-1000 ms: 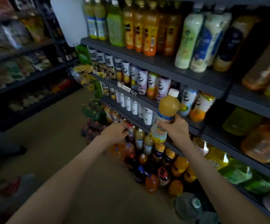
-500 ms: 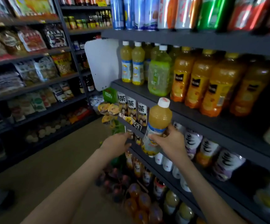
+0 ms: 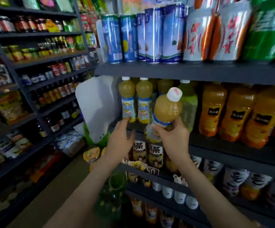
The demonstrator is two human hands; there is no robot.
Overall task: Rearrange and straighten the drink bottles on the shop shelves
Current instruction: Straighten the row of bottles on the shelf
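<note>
Two bare hands are up at the drinks shelf (image 3: 232, 153) in the middle of the frame. The right hand (image 3: 173, 137) has its fingers wrapped round the lower half of a yellow juice bottle (image 3: 167, 109) with a white cap, held clear of the shelf and tipped so the cap leans to the upper right. Left of it, the left hand (image 3: 120, 139) is open, fingers straight. Their tips are by the foot of the two matching bottles (image 3: 127, 102) standing upright at the shelf's left end; I can't tell if they touch. A pale green bottle (image 3: 190, 104) stands behind the held one, orange juice bottles (image 3: 235, 112) to the right, blue cans (image 3: 128, 38) on the shelf above.
</note>
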